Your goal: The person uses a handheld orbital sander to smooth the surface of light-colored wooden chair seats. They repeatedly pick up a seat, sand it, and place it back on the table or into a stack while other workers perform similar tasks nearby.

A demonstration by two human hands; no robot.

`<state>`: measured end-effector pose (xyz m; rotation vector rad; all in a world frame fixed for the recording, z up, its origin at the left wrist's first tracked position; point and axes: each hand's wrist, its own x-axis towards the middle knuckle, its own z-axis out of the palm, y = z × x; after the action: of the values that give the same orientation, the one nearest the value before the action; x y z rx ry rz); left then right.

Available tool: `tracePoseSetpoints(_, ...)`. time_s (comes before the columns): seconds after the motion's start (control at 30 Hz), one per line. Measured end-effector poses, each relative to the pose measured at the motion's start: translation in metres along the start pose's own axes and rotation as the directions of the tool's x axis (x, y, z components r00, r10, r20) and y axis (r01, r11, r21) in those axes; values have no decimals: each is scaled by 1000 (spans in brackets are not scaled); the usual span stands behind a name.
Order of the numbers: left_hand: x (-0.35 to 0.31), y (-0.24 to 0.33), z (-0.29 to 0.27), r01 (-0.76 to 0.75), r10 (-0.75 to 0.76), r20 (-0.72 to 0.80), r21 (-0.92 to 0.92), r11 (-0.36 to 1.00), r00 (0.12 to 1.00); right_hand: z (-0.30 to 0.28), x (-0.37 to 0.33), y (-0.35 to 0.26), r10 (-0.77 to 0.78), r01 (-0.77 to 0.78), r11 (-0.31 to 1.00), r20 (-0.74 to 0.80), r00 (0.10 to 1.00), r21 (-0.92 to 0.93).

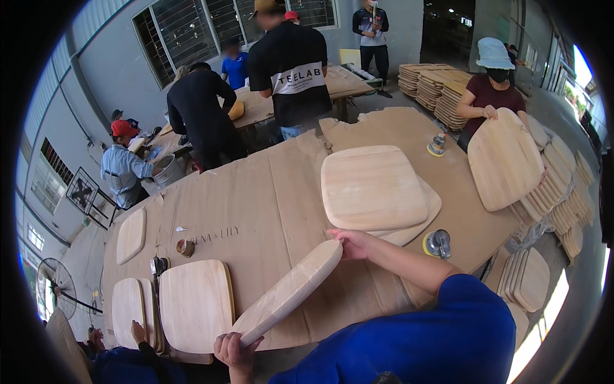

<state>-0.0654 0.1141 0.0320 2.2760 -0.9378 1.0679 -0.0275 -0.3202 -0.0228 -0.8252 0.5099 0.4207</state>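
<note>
Between my two hands a thick, pale wooden board (291, 288) with rounded corners is held up on a slant, its edge turned toward me. My left hand (236, 353) grips its lower left end, fingers wrapped over the rim. At the upper right end, my right hand (352, 245) pinches the board's edge. Just beyond my right hand, another rounded board (374, 185) lies flat on top of a similar one (430, 211). To the left of the held board, a further board (197, 306) rests near the table's front edge.
Brown cardboard (249, 185) covers the table. Sanders stand at right (437, 243), far right (437, 145) and left (158, 265), near a small brown round container (185, 248). A co-worker (495, 89) opposite holds a board (505, 160). Another person's hand (138, 331) touches a board at left.
</note>
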Motion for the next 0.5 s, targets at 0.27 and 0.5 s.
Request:
tracePoseSetpoints(0.27, -93, 51, 42, 93, -12, 465, -152, 984, 885, -79, 4, 77, -7, 5, 999, -35, 999, -31)
tracePoseSetpoints(0.5, -162, 86, 91, 56, 127, 782, -202, 978, 610, -128, -4, 138, 121, -273, 724, -272, 955, -633)
